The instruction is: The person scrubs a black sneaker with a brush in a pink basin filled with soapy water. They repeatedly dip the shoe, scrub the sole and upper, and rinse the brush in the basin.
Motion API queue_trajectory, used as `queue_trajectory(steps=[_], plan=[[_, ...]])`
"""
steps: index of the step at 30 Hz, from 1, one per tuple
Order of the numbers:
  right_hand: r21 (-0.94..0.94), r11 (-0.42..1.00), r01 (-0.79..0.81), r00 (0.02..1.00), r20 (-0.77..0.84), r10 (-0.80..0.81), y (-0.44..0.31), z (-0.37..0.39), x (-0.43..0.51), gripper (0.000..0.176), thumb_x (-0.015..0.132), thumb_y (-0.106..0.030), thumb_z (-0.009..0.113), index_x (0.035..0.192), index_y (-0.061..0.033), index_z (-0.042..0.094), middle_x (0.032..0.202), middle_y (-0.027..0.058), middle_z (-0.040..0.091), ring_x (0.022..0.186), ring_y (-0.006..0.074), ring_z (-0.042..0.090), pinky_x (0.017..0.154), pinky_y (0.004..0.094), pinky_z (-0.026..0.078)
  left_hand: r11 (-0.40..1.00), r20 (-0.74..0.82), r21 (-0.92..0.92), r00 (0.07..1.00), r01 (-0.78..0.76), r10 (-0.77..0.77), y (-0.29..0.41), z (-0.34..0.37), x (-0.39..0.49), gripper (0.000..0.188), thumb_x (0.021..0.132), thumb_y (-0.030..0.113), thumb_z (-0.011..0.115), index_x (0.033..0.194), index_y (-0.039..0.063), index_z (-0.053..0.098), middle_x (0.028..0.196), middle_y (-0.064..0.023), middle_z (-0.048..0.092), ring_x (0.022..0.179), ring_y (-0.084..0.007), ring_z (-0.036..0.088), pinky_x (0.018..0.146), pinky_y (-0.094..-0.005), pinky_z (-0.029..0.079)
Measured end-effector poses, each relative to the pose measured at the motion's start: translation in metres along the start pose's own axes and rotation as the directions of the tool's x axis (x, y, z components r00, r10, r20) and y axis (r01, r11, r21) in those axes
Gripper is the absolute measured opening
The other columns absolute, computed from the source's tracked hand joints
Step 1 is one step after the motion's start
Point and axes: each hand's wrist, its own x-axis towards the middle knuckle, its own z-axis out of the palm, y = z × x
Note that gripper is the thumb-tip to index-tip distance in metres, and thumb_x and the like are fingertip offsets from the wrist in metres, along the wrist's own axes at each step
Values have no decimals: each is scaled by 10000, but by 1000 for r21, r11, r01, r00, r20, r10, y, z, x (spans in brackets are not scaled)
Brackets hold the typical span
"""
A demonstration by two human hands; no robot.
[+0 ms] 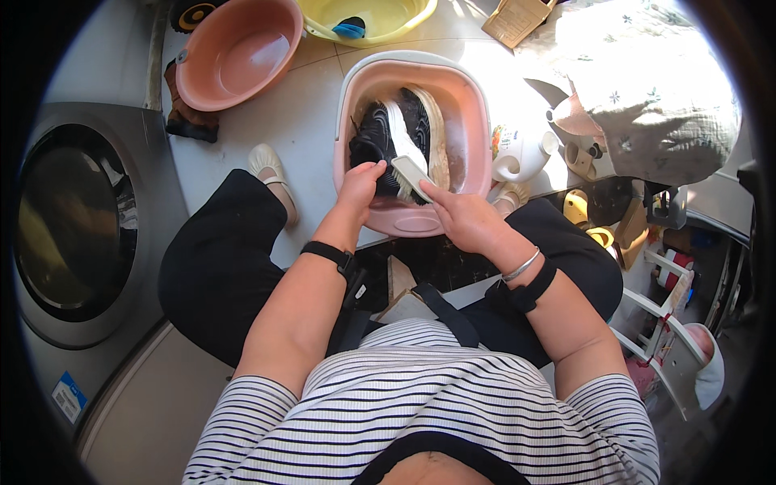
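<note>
Before me on the floor is a pink plastic basin with a pale rim (476, 145). Two black sneakers with white soles lie in it, a near one (376, 130) at the left and another (438, 130) to its right, its sole yellowish. My left hand (362, 187) grips the near end of the left sneaker, its fingers partly hidden. In my right hand (467, 217) is a scrubbing brush (410, 173) with a pale back, held by its handle. Its bristles face down and left, at the near end of the left sneaker's white sole.
A pink round basin (242, 57) and a yellow basin (376, 27) stand beyond. A white jug (522, 154) is right of the pink basin, near a cloth-covered object (661, 121). A front-loading washing machine (79, 224) stands left; slippers (576, 206) lie right.
</note>
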Motion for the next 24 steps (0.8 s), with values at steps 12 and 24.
queue_trajectory(steps=[12, 24], plan=[[-5, 981, -196, 973, -124, 194, 29, 21, 155, 464, 1026, -246, 412, 1485, -214, 471, 1047, 245, 696, 979, 421, 664, 866, 492, 520, 998, 6, 49, 999, -48, 47, -9, -5, 9, 176, 1016, 248, 572, 977, 95, 648, 948, -31, 670, 881, -196, 642, 815, -420, 542], [419, 900, 123, 986, -157, -62, 14, -23, -6, 455, 1015, -171, 476, 1464, -103, 496, 1148, 287, 657, 1076, 408, 645, 946, 385, 485, 952, 17, -296, 997, 73, -71, 8, 10, -14, 370, 977, 365, 632, 1221, 88, 632, 1131, -83, 694, 1018, -286, 671, 907, -597, 521]])
